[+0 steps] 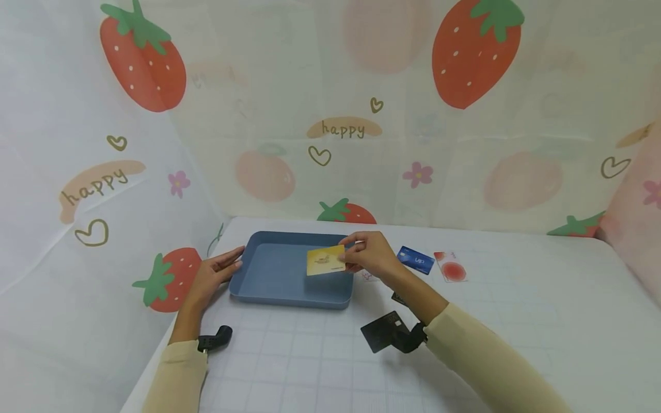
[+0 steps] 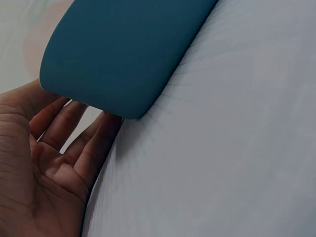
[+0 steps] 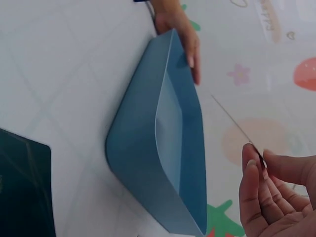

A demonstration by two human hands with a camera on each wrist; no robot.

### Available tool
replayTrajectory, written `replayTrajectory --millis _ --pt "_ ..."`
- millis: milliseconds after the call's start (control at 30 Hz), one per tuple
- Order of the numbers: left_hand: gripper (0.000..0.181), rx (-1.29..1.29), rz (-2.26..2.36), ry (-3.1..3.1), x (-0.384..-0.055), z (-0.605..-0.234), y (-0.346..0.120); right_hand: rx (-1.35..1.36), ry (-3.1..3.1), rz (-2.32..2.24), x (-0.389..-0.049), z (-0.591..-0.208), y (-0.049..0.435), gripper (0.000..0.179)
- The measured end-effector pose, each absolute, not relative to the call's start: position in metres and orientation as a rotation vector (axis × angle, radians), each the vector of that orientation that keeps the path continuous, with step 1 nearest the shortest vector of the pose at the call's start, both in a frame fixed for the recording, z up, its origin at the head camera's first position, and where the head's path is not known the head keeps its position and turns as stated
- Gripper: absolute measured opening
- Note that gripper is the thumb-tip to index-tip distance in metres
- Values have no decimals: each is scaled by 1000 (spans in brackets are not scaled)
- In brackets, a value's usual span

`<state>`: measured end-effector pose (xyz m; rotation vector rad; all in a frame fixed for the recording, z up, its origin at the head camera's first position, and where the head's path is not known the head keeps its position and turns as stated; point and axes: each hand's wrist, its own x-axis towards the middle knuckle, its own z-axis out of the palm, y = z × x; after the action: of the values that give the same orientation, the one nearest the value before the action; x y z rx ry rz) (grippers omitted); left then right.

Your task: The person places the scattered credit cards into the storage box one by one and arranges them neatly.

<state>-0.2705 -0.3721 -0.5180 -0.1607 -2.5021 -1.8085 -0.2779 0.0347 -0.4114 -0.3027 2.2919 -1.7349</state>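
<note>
A yellow card is pinched between the thumb and fingers of my right hand, above the right part of a blue tray. Seen edge-on in the right wrist view, the card looks like a thin line, apart from the tray below. My left hand touches the tray's left side with its fingers extended. In the left wrist view, the fingers of that hand lie against the end wall of the tray.
Right of the tray lie a blue VIP card and a white card with a red circle. A black card lies nearer, beside the right wrist camera. Another dark card is partly hidden by the forearm. Strawberry-print cloth hangs behind.
</note>
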Motion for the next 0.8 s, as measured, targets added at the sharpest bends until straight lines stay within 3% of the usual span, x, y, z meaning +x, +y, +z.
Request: replayTrajectory --millis 800 --pt "51 -156 -1838 -2472 -271 -517 -370 -295 2321 -1686 -299 -420 -17 28"
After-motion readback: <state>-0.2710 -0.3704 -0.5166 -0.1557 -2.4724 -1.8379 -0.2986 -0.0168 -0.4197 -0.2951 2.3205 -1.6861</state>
